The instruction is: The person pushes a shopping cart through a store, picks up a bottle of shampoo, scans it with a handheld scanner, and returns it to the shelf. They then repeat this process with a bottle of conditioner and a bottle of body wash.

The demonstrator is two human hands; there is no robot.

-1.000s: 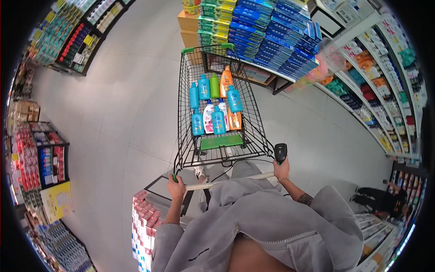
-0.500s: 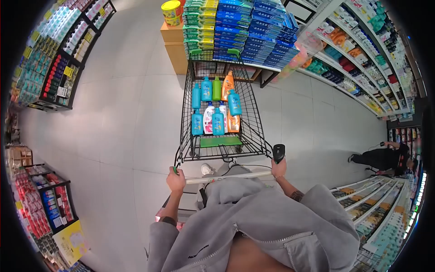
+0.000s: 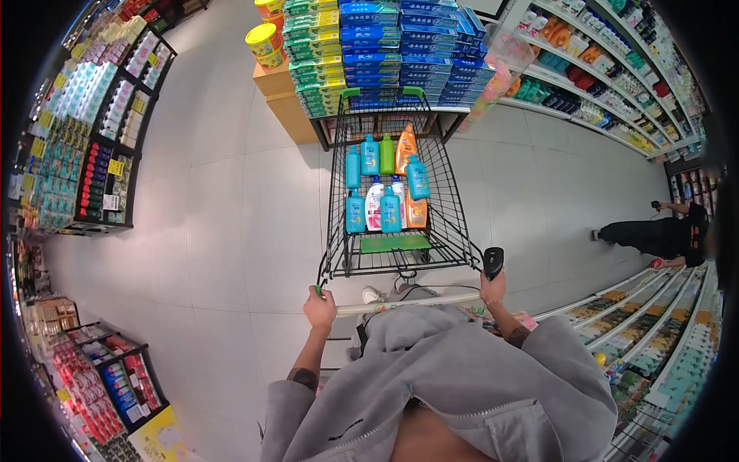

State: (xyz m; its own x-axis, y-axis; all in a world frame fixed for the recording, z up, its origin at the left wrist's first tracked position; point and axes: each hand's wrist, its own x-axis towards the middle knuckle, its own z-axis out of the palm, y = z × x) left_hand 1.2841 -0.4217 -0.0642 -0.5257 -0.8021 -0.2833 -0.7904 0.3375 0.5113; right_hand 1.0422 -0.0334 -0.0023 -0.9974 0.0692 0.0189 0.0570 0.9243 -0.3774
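A black wire shopping cart [image 3: 339, 223] with green corner pieces stands in front of me. My left hand [image 3: 319, 308] is closed around the left end of its pale push handle [image 3: 408, 305]. At the right end, my right hand [image 3: 493, 288] is wrapped round a black handheld scanner [image 3: 493, 263], which points forward beside the cart's corner. Inside the basket are several blue bottles [image 3: 391, 211], a green bottle [image 3: 386, 154], orange bottles [image 3: 406, 148] and white pump bottles [image 3: 375, 205]. They stand upright or lean together, some partly hidden behind others.
Just beyond the cart's front end rise stacked toothpaste boxes [image 3: 369, 54] on a display table, beside yellow tubs [image 3: 265, 42]. Shelves [image 3: 108, 146] line the left, and more shelves [image 3: 600, 69] curve along the right. Another person [image 3: 654, 235] is at the far right.
The cart and my hands have shifted right in view, while the toothpaste stack has slid left. The other person has shifted slightly. Both hands keep their hold.
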